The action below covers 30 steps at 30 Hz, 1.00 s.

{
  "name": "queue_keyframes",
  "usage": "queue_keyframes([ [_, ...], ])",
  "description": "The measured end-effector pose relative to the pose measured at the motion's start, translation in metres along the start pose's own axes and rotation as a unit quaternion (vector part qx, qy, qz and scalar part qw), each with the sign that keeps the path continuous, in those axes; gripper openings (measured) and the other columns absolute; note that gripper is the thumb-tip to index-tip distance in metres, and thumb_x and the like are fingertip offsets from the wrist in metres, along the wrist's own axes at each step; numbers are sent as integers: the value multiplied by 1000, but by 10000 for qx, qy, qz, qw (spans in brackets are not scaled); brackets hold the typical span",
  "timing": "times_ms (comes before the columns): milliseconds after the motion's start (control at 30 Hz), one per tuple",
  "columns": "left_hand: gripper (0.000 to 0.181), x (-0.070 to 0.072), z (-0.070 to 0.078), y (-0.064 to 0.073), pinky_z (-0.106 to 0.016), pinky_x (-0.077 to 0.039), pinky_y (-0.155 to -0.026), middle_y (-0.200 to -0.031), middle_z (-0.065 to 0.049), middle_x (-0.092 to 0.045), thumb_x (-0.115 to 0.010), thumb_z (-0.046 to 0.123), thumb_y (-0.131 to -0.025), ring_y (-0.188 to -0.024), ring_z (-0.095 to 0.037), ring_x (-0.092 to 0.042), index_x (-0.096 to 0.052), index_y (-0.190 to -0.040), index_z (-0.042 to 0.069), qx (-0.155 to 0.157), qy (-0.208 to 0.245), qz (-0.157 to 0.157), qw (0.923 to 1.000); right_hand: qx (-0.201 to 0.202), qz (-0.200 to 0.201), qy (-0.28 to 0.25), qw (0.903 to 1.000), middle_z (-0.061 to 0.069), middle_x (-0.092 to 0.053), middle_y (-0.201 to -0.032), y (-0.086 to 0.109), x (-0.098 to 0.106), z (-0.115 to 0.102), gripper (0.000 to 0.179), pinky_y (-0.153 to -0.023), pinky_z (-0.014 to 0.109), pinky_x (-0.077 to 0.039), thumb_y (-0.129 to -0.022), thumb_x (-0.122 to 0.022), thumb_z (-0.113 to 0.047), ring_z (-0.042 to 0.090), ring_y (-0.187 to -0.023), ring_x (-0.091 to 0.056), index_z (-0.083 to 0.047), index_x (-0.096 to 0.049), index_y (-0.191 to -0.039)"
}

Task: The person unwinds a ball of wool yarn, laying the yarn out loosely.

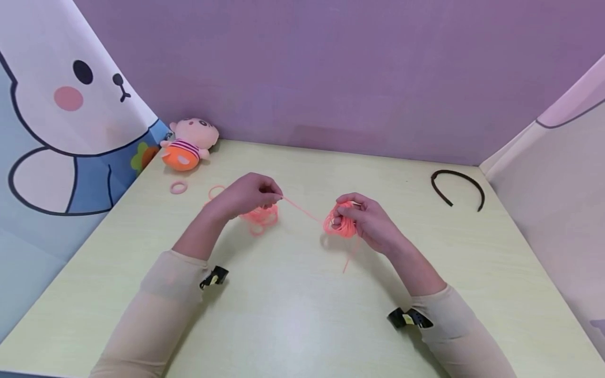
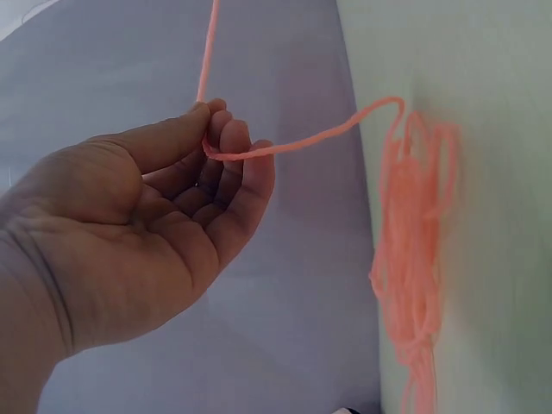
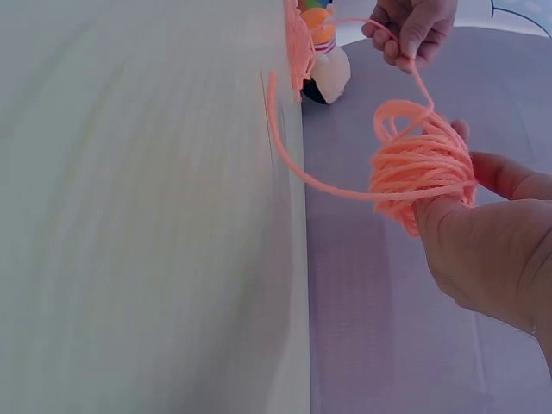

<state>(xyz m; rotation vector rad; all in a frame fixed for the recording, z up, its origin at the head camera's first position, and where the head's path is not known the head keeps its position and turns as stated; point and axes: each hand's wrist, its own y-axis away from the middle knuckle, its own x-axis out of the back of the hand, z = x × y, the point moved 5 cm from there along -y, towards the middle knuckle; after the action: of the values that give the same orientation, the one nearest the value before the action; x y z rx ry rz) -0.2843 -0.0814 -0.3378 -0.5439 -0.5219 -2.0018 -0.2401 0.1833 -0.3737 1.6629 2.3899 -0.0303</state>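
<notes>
My right hand grips a wound bundle of coral-pink yarn, with a loose tail hanging from it. Between thumb and fingertips, my left hand pinches the same strand, which runs taut to the bundle in the head view. From the left hand the strand also leads to a loose heap of yarn on the table. In the head view that heap is partly hidden behind the left hand and wrist.
A plush toy in orange and stripes sits at the table's back left corner. Near it lies a pink ring. A dark headband is at the back right. A purple wall stands behind the table.
</notes>
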Motion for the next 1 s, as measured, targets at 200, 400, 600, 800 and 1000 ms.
queue_keyframes([
  [200, 16, 12, -12, -2, -46, -50, -81, -88, -11, -62, -62, 14, -101, -82, -27, -58, -70, -109, 3, 170, -37, 279, 9995, -4, -30, -37, 10000, 12, -66, -96, 0, 0, 0, 32, -72, 26, -58, -103, -52, 2, 18, -80, -70, 12, -41, -132],
  [400, 20, 25, -19, -1, -46, -50, -83, -92, -12, -64, -61, 14, -102, -85, -28, -58, -69, -115, 2, 428, -218, 513, 9975, -14, -48, -13, 10000, 11, -66, -95, 0, 0, 0, 35, -72, 26, -58, -103, -52, 2, 18, -80, -69, 13, -39, -133],
  [600, 21, 34, -27, 0, -44, -49, -83, -96, -14, -64, -60, 16, -103, -89, -29, -58, -68, -117, 3, 672, -250, 773, 9944, -32, -77, 14, 10000, 12, -66, -96, 1, -1, 0, 33, -73, 27, -58, -103, -53, 1, 18, -80, -69, 11, -40, -132],
  [800, 25, 39, -33, -1, -47, -50, -88, -108, -16, -65, -59, 17, -103, -99, -33, -59, -67, -121, 3, 908, -124, 914, 9916, -59, -106, 19, 9999, 12, -66, -95, 1, -1, 0, 25, -74, 28, -58, -103, -53, 1, 19, -80, -68, 5, -46, -126],
  [1000, 27, 25, -24, -5, -41, -50, -91, -117, -15, -65, -64, 14, -100, -106, -29, -59, -67, -124, 1, 534, -273, 796, 9950, -62, -164, 21, 9998, 11, -66, -94, 2, -2, 0, 27, -75, 29, -58, -102, -53, 2, 19, -81, -68, 8, -44, -128],
])
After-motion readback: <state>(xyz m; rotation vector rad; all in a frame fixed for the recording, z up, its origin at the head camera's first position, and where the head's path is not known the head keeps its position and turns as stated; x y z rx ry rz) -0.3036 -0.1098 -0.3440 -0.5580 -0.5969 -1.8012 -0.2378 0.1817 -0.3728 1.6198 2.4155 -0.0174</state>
